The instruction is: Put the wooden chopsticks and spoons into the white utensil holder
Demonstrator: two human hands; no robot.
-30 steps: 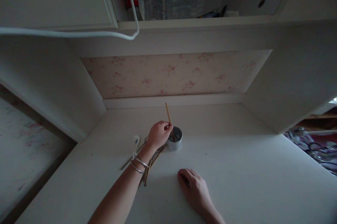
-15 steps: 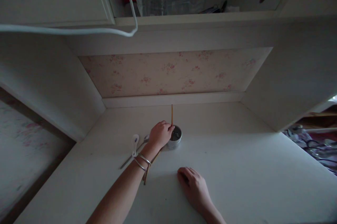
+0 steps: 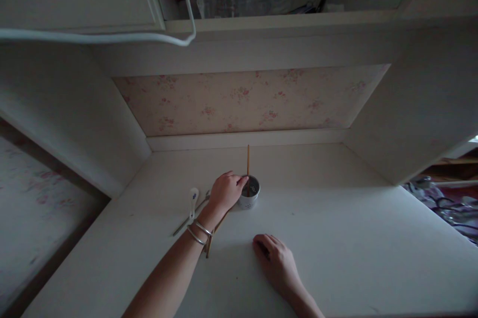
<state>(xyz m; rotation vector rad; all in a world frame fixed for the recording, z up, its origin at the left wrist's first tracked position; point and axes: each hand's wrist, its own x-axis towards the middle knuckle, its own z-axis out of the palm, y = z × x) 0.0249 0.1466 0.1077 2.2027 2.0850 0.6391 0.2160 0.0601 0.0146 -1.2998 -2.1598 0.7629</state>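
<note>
My left hand (image 3: pixel 227 189) pinches a wooden chopstick (image 3: pixel 248 159) between thumb and fingers. The chopstick stands nearly upright, its lower part inside a small white cup (image 3: pixel 248 202) with a dark interior and light dots at the bottom. More chopsticks (image 3: pixel 220 223) lie on the table, partly hidden beneath my left wrist. Left of that wrist are a white spoon (image 3: pixel 193 201) and a metal utensil (image 3: pixel 182 224), whose far end is partly covered. My right hand (image 3: pixel 276 261) rests on the tabletop, fingers curled in and seemingly holding nothing, nearer to me than the cup.
The white tabletop (image 3: pixel 336 238) sits in a recess between side panels. Overhead is a shelf (image 3: pixel 291 19) with plastic-wrapped bottles and a red packet. A white bent tube (image 3: pixel 112 38) crosses the upper left. Patterned cloth (image 3: pixel 440 203) shows beyond the right panel.
The chopstick has shifted slightly right and its lower part now shows inside the cup. My right hand stays in place. The view has moved a little.
</note>
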